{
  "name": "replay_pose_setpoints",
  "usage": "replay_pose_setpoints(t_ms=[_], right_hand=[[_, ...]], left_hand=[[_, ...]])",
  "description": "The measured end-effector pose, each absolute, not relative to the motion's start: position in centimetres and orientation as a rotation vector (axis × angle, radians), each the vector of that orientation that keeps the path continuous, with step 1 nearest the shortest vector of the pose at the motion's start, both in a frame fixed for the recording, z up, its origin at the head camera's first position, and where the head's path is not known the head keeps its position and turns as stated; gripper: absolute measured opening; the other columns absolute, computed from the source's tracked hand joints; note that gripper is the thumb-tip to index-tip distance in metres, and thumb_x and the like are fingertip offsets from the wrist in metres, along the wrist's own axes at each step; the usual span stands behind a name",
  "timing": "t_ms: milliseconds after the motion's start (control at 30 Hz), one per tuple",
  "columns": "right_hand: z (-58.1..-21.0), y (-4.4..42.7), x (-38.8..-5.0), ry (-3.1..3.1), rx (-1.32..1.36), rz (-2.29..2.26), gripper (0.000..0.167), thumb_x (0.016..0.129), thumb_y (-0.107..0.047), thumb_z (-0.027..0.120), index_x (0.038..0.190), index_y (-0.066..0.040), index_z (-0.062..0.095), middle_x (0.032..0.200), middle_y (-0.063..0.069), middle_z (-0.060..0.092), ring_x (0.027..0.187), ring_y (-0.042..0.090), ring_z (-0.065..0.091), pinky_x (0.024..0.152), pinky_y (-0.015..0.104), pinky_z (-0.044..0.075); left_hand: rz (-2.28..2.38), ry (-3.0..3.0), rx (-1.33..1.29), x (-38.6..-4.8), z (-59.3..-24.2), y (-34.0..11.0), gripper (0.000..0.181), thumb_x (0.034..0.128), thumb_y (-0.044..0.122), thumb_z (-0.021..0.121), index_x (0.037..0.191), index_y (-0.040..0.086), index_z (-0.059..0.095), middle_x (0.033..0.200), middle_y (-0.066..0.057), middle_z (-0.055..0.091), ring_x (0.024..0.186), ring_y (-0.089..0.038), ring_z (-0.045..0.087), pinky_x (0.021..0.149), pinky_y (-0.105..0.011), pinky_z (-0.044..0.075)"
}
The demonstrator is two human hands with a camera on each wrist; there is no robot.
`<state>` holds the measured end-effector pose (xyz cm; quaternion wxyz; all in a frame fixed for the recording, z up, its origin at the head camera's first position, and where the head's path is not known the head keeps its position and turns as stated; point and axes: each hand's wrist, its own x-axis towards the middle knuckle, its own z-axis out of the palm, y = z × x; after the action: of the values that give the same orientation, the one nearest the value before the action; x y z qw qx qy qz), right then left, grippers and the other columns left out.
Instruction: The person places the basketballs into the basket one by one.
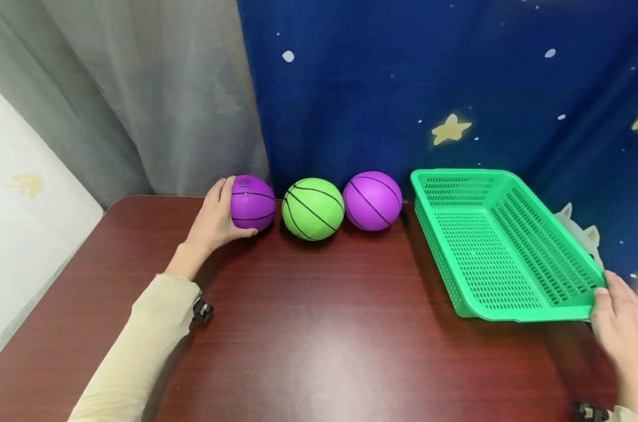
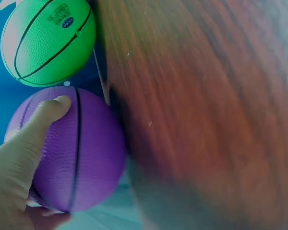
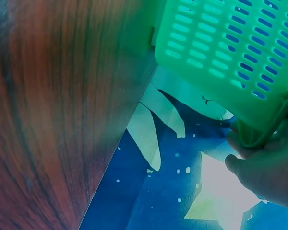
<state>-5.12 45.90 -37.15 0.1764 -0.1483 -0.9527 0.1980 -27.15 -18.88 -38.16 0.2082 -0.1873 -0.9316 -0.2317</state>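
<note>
My left hand [image 1: 217, 218] grips a purple ball [image 1: 253, 203] with black lines at the back left of the table, thumb on the near side. The left wrist view shows the thumb lying across this purple ball [image 2: 93, 148]. Beside it sits a green ball [image 1: 313, 209], and right of that a second purple ball [image 1: 372, 201]. At the right, a green plastic basket [image 1: 456, 272] with slotted walls has nothing in it. Its near right corner is held by my right hand [image 1: 621, 319]; in the right wrist view the fingers curl around the basket's rim [image 3: 259, 132].
The dark red wooden table [image 1: 319, 328] ends at the back against a grey curtain [image 1: 192, 99] and a blue curtain [image 1: 350, 88] with stars. A white surface [image 1: 29, 234] with a pale print stands at the left edge.
</note>
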Motion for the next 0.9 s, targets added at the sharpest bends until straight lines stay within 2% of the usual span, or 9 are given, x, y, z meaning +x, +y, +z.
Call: replay_pose_setpoints(t_ms=[133, 333, 467, 900], right_hand=[[-37.1, 45.8, -5.4, -2.692, -0.421, 0.55, 0.052, 0.098, -0.016, 0.019, 0.143, 0.009, 0.015, 0.147, 0.029, 0.013, 0.136, 0.043, 0.009, 0.108, 0.053, 0.007], [-36.9, 45.8, -5.6, -2.664, -0.386, 0.526, 0.051, 0.097, -0.014, 0.02, 0.141, 0.012, 0.019, 0.145, 0.032, 0.018, 0.135, 0.043, 0.014, 0.109, 0.051, 0.009], [-37.0, 45.7, -5.6, -2.644, -0.369, 0.516, 0.05, 0.097, -0.013, 0.021, 0.139, 0.014, 0.022, 0.143, 0.033, 0.021, 0.134, 0.044, 0.017, 0.109, 0.05, 0.01], [-37.1, 45.7, -5.2, -2.645, -0.387, 0.551, 0.05, 0.096, -0.013, 0.021, 0.14, 0.012, 0.022, 0.144, 0.031, 0.02, 0.135, 0.043, 0.015, 0.109, 0.05, 0.01]], left_hand=[[-0.676, -2.585, -0.463, -27.0, -38.3, -19.1, 0.116, 0.0512, 0.039, 0.088, 0.143, 0.006, 0.024, 0.137, -0.02, 0.033, 0.122, -0.037, 0.037, 0.086, -0.058, 0.041], [-0.726, -2.529, -0.434, -27.0, -38.5, -19.0, 0.113, 0.0512, 0.033, 0.088, 0.136, -0.005, 0.024, 0.129, -0.027, 0.035, 0.118, -0.042, 0.037, 0.097, -0.052, 0.034], [-0.742, -2.521, -0.402, -27.0, -38.7, -18.9, 0.112, 0.0515, 0.03, 0.088, 0.135, -0.008, 0.024, 0.127, -0.029, 0.035, 0.116, -0.043, 0.036, 0.098, -0.051, 0.032], [-0.788, -2.446, -0.312, -26.0, -38.3, -17.4, 0.11, 0.0535, 0.036, 0.086, 0.135, -0.006, 0.026, 0.124, -0.025, 0.04, 0.114, -0.037, 0.041, 0.091, -0.051, 0.039]])
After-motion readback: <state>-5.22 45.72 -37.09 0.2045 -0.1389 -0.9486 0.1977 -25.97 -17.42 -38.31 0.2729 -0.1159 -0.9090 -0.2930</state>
